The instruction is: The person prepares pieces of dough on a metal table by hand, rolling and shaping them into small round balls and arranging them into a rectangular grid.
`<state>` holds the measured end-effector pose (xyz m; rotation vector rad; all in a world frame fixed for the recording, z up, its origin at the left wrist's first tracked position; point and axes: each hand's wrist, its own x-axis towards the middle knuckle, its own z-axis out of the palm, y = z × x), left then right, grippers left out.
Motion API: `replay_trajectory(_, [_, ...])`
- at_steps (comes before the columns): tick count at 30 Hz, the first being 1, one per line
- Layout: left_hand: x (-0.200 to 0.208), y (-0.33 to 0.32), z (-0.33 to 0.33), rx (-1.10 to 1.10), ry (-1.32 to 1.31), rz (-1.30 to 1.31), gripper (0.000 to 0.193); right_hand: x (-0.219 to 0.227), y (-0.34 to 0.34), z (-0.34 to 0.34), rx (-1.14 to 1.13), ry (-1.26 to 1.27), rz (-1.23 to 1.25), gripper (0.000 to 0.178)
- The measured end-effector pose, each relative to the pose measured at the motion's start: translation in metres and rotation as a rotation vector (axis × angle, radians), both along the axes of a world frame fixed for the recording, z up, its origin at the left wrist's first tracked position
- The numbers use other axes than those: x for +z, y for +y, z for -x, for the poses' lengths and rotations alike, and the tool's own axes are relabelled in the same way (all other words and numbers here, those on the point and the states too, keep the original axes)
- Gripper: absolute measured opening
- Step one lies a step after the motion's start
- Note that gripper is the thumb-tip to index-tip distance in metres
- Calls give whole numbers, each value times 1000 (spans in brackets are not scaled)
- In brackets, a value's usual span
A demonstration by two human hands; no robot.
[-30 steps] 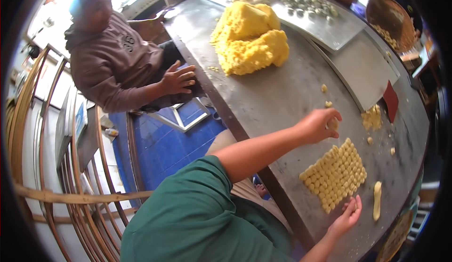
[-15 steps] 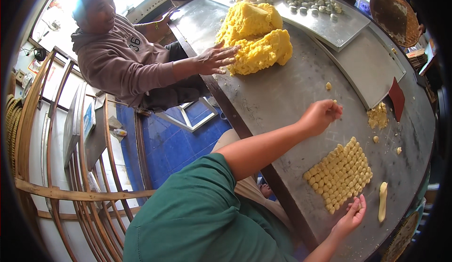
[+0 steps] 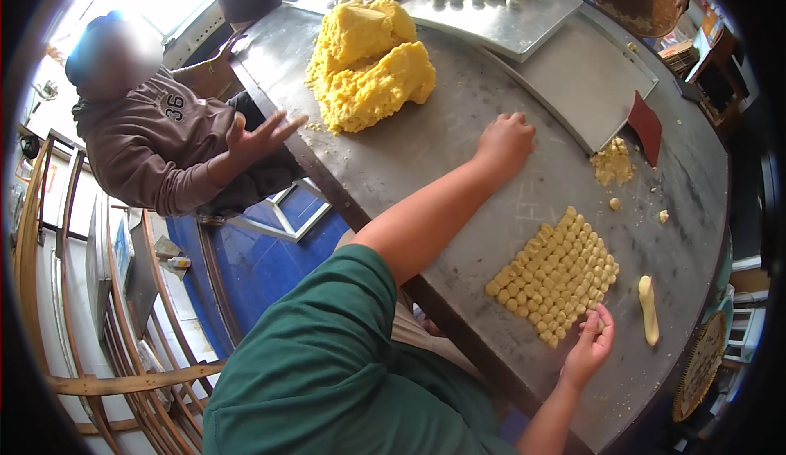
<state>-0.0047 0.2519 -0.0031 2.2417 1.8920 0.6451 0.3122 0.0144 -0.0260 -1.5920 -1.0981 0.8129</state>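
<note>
My left hand [image 3: 506, 142] reaches over the metal table, fingers curled down against its surface; whatever is under them is hidden. My right hand [image 3: 589, 342] is at the near right edge of a block of small pale dough balls [image 3: 557, 271], set close together in rows. Its fingers and thumb are curled together, and I cannot make out anything between them. Right of that hand lies a short roll of pale dough [image 3: 648, 310]. A loose dough ball [image 3: 615, 204] and a crumbly dough lump [image 3: 612, 163] are beyond the block.
A big yellow dough mound [image 3: 368, 70] stands far left, with a person in a brown hoodie [image 3: 155, 140] beside it. Farther back is a metal tray [image 3: 524, 33] with green and pale pieces. An upturned-edge tray [image 3: 565, 87] and a red scraper [image 3: 645, 128] lie at right.
My left hand has moved away from me to where a small dough piece lay, now out of sight. My right hand stays by the block. The other person's hand has drawn back from the mound.
</note>
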Motion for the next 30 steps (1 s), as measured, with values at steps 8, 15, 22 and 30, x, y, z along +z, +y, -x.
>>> replay_trajectory(8, [11, -21, 43, 52, -159, 196, 17, 14, 1, 8, 15, -113, -18, 24])
replay_trajectory(15, [160, -90, 122, -113, -125, 35, 37, -2, 3, 2, 35, -91, -99, 21])
replay_trajectory(22, [171, -100, 144, 232, -66, -934, 30, 8, 6, 1, -14, -72, -94, 27])
replay_trajectory(30, [32, -82, 9, -108, -268, 11, 16, 6, 13, 3, 42, -56, -110, 33])
